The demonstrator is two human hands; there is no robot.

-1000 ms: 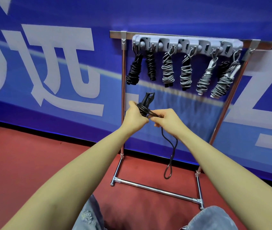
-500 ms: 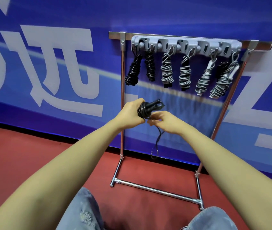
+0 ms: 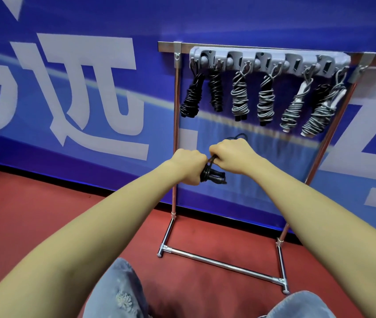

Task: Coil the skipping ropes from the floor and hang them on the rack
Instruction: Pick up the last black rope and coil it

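Left hand (image 3: pixel 188 166) grips the black skipping rope (image 3: pixel 212 174) bundle; right hand (image 3: pixel 232 157) pinches its cord close beside. Coiling judged nearly complete. Next: secure the end, hang on a rack (image 3: pixel 269 61) hook among six hung ropes

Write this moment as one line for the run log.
left hand: grips black rope | right hand: holds it | rack: coiled ropes hanging

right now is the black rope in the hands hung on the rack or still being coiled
Not hung. The black rope is bunched between the left hand and right hand, both gripping it below the rack.
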